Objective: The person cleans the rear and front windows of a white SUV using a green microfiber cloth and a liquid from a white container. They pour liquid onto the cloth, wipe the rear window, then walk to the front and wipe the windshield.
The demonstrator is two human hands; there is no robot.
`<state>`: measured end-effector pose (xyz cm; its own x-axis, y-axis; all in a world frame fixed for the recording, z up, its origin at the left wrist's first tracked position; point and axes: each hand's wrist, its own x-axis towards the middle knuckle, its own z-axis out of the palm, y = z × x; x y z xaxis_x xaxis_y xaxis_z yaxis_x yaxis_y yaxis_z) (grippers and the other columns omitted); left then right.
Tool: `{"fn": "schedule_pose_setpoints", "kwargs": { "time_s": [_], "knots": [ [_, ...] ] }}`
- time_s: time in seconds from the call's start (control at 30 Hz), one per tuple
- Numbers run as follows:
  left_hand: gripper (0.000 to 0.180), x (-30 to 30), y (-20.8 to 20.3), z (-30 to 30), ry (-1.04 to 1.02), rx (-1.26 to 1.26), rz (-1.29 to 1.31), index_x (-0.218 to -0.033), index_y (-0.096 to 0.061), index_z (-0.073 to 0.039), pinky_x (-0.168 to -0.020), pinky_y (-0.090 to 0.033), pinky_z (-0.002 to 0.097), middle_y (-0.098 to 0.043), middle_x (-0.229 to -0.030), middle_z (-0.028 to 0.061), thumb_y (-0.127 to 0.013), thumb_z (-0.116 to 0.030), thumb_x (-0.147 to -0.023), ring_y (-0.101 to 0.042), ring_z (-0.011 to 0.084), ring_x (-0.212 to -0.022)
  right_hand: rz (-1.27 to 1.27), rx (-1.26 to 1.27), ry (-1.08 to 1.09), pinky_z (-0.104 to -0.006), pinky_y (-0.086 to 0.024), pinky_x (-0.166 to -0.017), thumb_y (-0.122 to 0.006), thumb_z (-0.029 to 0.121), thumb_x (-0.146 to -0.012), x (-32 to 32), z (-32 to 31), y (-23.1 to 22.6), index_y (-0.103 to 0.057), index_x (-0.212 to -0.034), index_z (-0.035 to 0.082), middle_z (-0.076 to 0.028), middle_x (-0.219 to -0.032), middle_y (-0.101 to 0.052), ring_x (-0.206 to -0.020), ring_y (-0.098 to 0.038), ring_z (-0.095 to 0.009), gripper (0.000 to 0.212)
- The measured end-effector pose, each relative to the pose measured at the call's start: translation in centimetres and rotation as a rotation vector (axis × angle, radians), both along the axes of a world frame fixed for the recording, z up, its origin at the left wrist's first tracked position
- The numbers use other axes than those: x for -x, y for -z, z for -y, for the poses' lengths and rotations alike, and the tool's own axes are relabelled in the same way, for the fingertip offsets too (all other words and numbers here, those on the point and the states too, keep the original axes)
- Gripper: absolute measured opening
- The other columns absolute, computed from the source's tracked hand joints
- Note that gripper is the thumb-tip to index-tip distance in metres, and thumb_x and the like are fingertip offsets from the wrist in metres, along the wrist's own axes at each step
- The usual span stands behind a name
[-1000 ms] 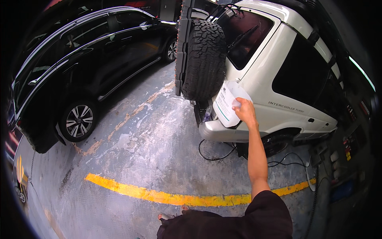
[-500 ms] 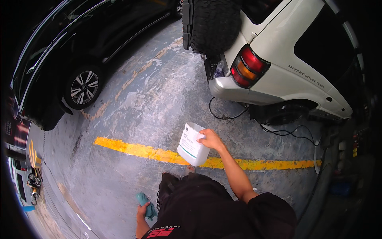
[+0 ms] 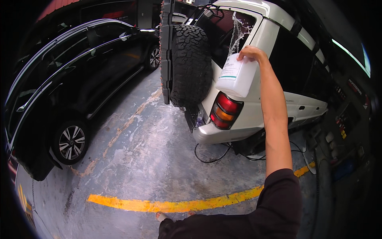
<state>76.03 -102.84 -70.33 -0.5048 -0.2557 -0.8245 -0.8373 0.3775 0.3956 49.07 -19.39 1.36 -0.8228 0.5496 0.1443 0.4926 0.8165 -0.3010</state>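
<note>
My right hand [image 3: 251, 53] is raised at the end of an outstretched arm, its fingers closed over the rim of a white plastic jug [image 3: 235, 81] with a wide cut-open top. A stream of clear water [image 3: 238, 34] is flying up out of the jug toward the rear window of a white off-road vehicle [image 3: 211, 134]. Just below the jug is the vehicle's red and orange tail light [image 3: 227, 110]. My left hand is out of view.
A large spare tyre [image 3: 191, 65] hangs on the vehicle's back. To the left stands a black car [image 3: 43, 115]. A black hose [image 3: 211, 161] loops on the floor under the bumper. Before my feet runs a yellow line [image 3: 167, 206]. Dark shelving lines the right side.
My right hand has swung the jug up and forward, from low over the yellow line to window height, and water now leaves it. My left hand with the teal cloth has gone out of view.
</note>
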Motion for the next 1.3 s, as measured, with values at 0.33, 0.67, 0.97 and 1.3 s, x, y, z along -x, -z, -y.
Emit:
{"fn": "schedule_pose_setpoints", "kwargs": {
  "time_s": [0.33,0.67,0.97,1.3],
  "knots": [
    [0.082,1.4,-0.3,11.9,0.079,0.06,-0.01,-0.13,-0.062,0.007,-0.097,-0.054,0.0432,-0.071,-0.121,0.0223,-0.088,-0.042,-0.07,-0.07,0.0327,-0.107,-0.032,-0.052,-0.009,-0.0456,-0.057,-0.091,-0.081,0.02,-0.074,-2.5,10.9,24.2,-0.077,-0.113,0.004,-0.022,-0.105,-0.076,-0.101,-0.073,-0.037,0.043],
    [0.066,15.3,1.4,12.1,0.305,0.046,-0.167,-0.126,-0.065,0.002,-0.094,-0.055,0.041,-0.074,-0.114,0.0167,-0.086,-0.039,-0.079,-0.071,0.0284,-0.105,0.069,0.297,0.274,-0.047,-0.056,-0.091,-0.081,0.021,-0.075,-14.2,23.4,55.4,-0.079,-0.11,0.009,-0.023,-0.104,-0.075,-0.102,-0.072,-0.041,0.037],
    [0.068,26.7,-3.9,-6.0,0.274,-0.33,-0.273,-0.137,-0.059,0.0,-0.098,-0.052,0.0371,-0.07,-0.124,0.0151,-0.084,-0.037,-0.086,-0.067,0.023,-0.111,0.269,0.276,0.36,-0.0508,-0.053,-0.092,-0.078,0.019,-0.078,-12.2,29.2,73.6,-0.077,-0.108,0.007,-0.024,-0.101,-0.075,-0.098,-0.071,-0.043,0.032],
    [0.063,34.5,13.7,-21.2,-0.382,-1.076,-0.289,-0.147,-0.047,0.001,-0.118,-0.036,0.0456,-0.058,-0.144,0.0142,-0.068,-0.027,-0.095,-0.053,0.0292,-0.135,0.554,0.284,0.224,-0.055,-0.052,-0.083,-0.076,0.019,-0.084,-1.6,28.9,106.6,-0.072,-0.095,0.006,-0.022,-0.091,-0.074,-0.092,-0.071,-0.042,0.017]
  ]
}}
